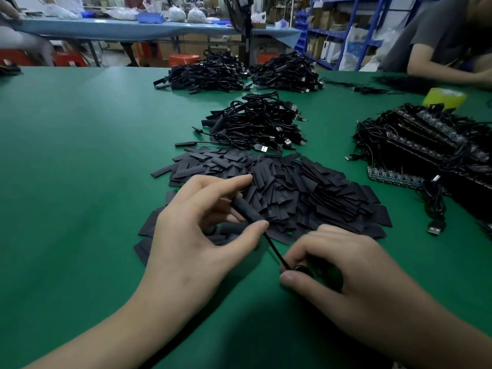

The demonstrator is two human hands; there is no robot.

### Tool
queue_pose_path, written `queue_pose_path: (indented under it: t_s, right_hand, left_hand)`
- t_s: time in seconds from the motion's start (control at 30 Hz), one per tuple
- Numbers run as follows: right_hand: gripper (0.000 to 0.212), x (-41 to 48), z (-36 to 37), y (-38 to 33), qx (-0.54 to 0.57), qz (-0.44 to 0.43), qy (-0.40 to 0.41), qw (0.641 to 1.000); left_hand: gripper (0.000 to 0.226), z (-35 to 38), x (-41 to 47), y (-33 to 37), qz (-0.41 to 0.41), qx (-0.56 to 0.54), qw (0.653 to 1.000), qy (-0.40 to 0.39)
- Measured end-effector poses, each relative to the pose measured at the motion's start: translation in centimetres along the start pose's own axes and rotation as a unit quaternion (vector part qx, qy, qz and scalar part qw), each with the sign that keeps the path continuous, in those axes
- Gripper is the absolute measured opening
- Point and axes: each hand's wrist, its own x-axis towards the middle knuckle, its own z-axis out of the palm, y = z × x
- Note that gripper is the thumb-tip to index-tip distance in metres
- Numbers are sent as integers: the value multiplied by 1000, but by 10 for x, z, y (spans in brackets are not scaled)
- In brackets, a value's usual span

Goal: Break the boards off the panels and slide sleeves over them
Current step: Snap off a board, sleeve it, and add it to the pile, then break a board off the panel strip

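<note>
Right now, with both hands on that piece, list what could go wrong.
The left hand only pinches the sleeve near its lower end; a tug from the right hand on the cable might shift it. If dropped, it could vanish among the pile of loose sleeves just behind.

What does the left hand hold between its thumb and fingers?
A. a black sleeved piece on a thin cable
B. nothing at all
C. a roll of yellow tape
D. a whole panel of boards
A: the left hand pinches the black sleeved piece, and its thin cable runs down to the right hand.
</note>
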Motion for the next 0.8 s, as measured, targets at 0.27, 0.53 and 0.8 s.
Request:
queue_pose_path:
  t_s: [0.27, 0.53, 0.8]
  right_hand:
    - [7, 44, -60, 9, 15, 92, 80, 992]
    - [17, 241, -74, 19, -250, -4, 129, 960]
    - [35, 248, -19, -20, -167, -35, 117, 978]
  left_hand:
    - [42, 1, 4, -4, -90, -73, 993, 33]
    - [36, 1, 1, 9, -7, 80, 992, -94]
    - [47, 0, 5, 1, -7, 37, 996, -77]
